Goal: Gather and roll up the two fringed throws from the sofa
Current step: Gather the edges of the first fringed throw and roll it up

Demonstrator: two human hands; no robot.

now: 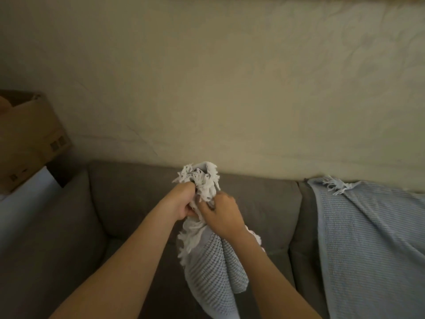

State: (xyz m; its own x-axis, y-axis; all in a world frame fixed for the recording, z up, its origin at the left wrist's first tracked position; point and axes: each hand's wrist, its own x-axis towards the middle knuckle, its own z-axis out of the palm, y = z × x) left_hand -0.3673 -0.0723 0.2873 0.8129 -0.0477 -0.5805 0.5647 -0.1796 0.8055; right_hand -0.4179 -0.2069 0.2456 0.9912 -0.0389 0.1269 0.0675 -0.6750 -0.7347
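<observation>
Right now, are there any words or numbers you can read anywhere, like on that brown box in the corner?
Brown cardboard box, at the left: dark printed squares and marks on its side, too blurred to read.
Bunched pale blue fringed throw: no writing shows.
Spread pale blue fringed throw on the grey fabric sofa: no writing shows.
So nothing here can be read.
</observation>
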